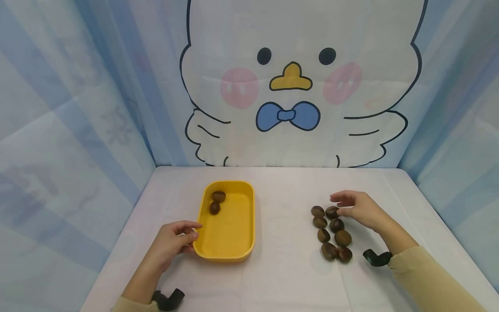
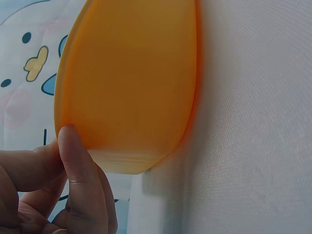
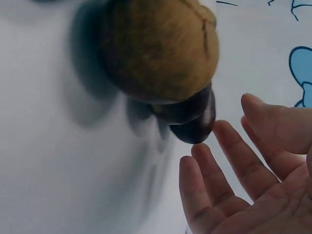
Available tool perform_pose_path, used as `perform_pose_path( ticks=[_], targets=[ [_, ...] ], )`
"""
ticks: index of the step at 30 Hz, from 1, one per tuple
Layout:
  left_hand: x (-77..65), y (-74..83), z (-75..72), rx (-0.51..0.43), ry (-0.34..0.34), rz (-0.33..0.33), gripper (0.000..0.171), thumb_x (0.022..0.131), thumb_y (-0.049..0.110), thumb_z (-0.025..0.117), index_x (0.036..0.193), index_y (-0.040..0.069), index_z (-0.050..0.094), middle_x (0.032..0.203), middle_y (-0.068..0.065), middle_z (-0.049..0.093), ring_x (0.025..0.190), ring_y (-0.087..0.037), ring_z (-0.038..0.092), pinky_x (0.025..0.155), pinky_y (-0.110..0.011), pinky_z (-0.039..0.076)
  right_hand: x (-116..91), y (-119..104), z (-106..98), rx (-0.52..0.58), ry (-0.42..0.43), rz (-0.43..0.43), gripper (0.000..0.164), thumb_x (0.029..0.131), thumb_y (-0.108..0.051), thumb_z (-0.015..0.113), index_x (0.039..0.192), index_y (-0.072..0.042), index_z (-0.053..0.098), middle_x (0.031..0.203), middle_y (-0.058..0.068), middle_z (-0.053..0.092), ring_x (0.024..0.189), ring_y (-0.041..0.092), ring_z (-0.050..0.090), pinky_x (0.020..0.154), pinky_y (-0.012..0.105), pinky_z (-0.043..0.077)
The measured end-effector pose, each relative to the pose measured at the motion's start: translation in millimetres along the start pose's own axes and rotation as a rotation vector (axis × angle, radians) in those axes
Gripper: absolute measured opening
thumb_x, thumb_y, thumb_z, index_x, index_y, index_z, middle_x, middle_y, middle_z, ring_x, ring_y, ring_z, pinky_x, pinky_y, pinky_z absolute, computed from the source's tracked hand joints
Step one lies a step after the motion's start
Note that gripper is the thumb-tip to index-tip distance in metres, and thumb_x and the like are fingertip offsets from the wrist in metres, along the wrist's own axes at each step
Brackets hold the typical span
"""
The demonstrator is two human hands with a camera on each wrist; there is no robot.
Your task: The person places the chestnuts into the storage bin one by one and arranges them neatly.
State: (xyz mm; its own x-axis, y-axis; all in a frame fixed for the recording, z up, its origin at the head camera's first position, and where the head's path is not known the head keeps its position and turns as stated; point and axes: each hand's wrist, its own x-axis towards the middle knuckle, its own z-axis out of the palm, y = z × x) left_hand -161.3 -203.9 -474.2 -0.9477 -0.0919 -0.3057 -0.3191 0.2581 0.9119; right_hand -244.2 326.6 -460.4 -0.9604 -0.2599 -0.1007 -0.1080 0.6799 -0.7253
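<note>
A yellow plastic tray (image 1: 234, 229) lies on the table at centre left, two brown chestnuts (image 1: 218, 196) in its far left corner. My left hand (image 1: 173, 242) pinches the tray's left rim; the left wrist view shows thumb and fingertips at the edge of the tray wall (image 2: 131, 87). Several more chestnuts (image 1: 343, 238) are set out in two rough columns to the right. At the far end of the right column, my right hand (image 1: 362, 210) reaches round a chestnut (image 1: 332, 212), fingers spread apart. In the right wrist view a large chestnut (image 3: 161, 48) covers part of the row.
A white cloth covers the table (image 1: 288, 242). Behind it hangs a curtain (image 1: 288, 147) printed with a cartoon bird, and striped blue curtains (image 1: 70, 151) close off both sides. Each wrist carries a small black camera mount (image 1: 377, 258).
</note>
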Motion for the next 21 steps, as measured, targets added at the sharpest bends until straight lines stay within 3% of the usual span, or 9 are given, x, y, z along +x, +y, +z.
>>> perform_pose_path(
  ticks=[12, 21],
  targets=[
    [2.4, -1.4, -1.0, 0.002, -0.010, 0.000, 0.028, 0.099, 0.002, 0.073, 0.127, -0.001, 0.076, 0.093, -0.008, 0.065, 0.071, -0.019, 0.065, 0.064, -0.027, 0.064, 8.2, 13.4, 5.0, 0.011, -0.048, 0.069, 0.048, 0.099, -0.009, 0.073, 0.145, 0.000, 0.062, 0.142, 0.024, 0.068, 0.126, 0.040, 0.067, 0.100, 0.048, 0.062],
    [2.4, -0.8, -0.7, 0.009, -0.005, -0.005, 0.028, 0.099, 0.002, 0.073, 0.126, 0.000, 0.076, 0.094, -0.008, 0.065, 0.072, -0.019, 0.065, 0.064, -0.027, 0.064, 15.7, 17.8, 9.1, -0.024, -0.061, 0.088, 0.048, 0.099, -0.013, 0.075, 0.145, -0.003, 0.063, 0.137, 0.020, 0.072, 0.126, 0.039, 0.065, 0.103, 0.052, 0.060]
  ],
)
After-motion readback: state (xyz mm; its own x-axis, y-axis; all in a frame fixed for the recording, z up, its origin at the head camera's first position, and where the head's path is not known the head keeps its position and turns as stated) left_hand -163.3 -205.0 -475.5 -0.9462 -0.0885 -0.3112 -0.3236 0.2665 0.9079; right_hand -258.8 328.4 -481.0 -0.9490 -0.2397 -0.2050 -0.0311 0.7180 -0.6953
